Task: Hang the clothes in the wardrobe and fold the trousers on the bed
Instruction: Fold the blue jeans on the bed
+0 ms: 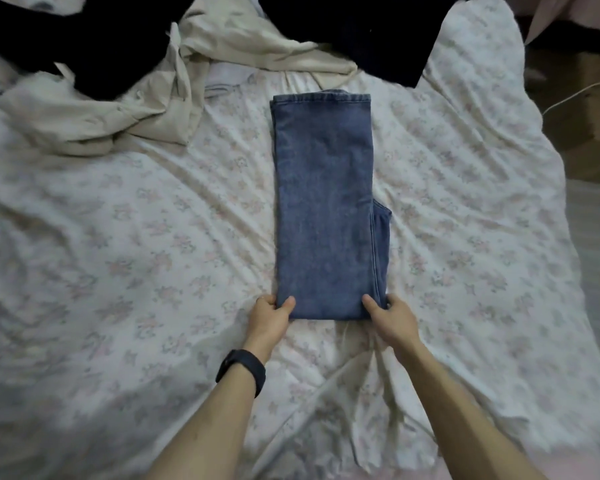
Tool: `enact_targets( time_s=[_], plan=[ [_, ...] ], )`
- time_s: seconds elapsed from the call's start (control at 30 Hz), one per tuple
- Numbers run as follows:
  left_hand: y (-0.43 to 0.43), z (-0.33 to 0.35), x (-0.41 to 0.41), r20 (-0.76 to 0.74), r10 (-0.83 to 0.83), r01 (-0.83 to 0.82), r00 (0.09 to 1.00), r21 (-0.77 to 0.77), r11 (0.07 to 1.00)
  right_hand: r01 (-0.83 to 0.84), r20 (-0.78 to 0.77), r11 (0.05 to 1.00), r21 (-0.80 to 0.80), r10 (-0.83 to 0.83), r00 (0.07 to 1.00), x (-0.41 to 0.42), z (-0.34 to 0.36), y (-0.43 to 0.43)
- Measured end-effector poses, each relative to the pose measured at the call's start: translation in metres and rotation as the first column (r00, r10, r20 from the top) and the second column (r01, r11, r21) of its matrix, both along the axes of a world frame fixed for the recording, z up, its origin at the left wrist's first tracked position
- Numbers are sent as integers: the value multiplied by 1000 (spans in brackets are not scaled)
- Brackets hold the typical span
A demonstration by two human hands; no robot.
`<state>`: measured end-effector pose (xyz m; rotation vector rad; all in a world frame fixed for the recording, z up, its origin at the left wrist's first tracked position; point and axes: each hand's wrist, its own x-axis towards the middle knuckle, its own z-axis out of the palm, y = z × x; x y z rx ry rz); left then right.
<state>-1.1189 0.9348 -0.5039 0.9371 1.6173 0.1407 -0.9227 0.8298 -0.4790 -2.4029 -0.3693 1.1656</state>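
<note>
Folding is under way: the blue jeans are laid out as a long narrow strip in the middle of the bed, legs stacked, one end toward the near edge and the other toward the far edge. The near end is gripped at both corners. The left hand is curled round the left corner, thumb on top, and the right hand is pinched on the right corner the same way. A further fold looks due: the near end would need to be lifted and carried toward the far end, with the corners kept level so the edges meet squarely. A beige garment and dark clothes are heaped near the far edge, seemingly awaiting the wardrobe.
</note>
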Motion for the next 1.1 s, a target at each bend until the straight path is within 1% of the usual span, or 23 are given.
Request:
enact_targets(
  time_s=[0.07, 0.1, 0.13, 0.17, 0.27, 0.33, 0.4, 0.47, 0.57, 0.63, 0.77, 0.87, 0.93, 0.97, 1.03, 1.07, 1.1],
  plan=[
    [0, 9, -8, 113, 64, -63, 992, -11, 998, 125, -141, 987, 98, -110, 984, 1, 4, -7],
    [0, 15, -12, 151, 99, -99, 984, -7, 995, 175, -210, 977, 126, -146, 967, 1, 8, -10],
    [-3, 23, -14, 181, 123, -126, 976, 5, 992, 203, -245, 969, 145, -163, 956, 0, 13, -14],
    [-6, 34, -16, 207, 131, -139, 970, 24, 990, 207, -248, 966, 157, -164, 955, -1, 18, -18],
    [-28, 56, -24, 245, 109, -132, 963, 78, 988, 224, -191, 959, 171, -191, 963, -10, 36, -38],
    [-52, 68, -32, 227, 104, -134, 968, 118, 984, 238, -152, 950, 203, -210, 966, -25, 49, -62],
    [-83, 77, -40, 183, 114, -139, 977, 131, 982, 166, -43, 963, 211, -160, 986, -46, 63, -92],
    [-115, 80, -51, 153, 132, -149, 979, 105, 983, 68, 42, 973, 221, -79, 996, -65, 65, -123],
    [-160, 83, -75, 93, 107, -114, 990, 79, 990, 6, 36, 976, 219, -15, 999, -84, 59, -173],
    [-192, 91, -91, 83, 88, -92, 993, 51, 994, 35, -26, 973, 230, -30, 999, -96, 60, -212],
    [-239, 104, -118, 96, 38, -31, 995, -74, 997, 162, -211, 968, 193, -120, 970, -117, 74, -271],
    [-242, 115, -130, 126, 35, -10, 991, -197, 980, 213, -281, 958, 190, -155, 947, -115, 89, -280],
    [-226, 127, -130, 153, -42, 78, 987, -238, 968, 215, -302, 948, 234, -140, 943, -106, 104, -266],
    [-215, 135, -127, 182, -85, 126, 980, -228, 966, 199, -306, 940, 277, -111, 945, -99, 112, -253],
    [-187, 154, -117, 235, -145, 181, 961, -138, 974, 132, -271, 930, 344, -37, 962, -81, 126, -220],
    [-172, 162, -111, 233, -181, 199, 955, -54, 978, 73, -222, 928, 365, 11, 975, -73, 133, -200],
    [-154, 164, -105, 187, -224, 220, 956, 44, 974, -4, -152, 930, 369, 65, 986, -64, 139, -177]
  ],
)
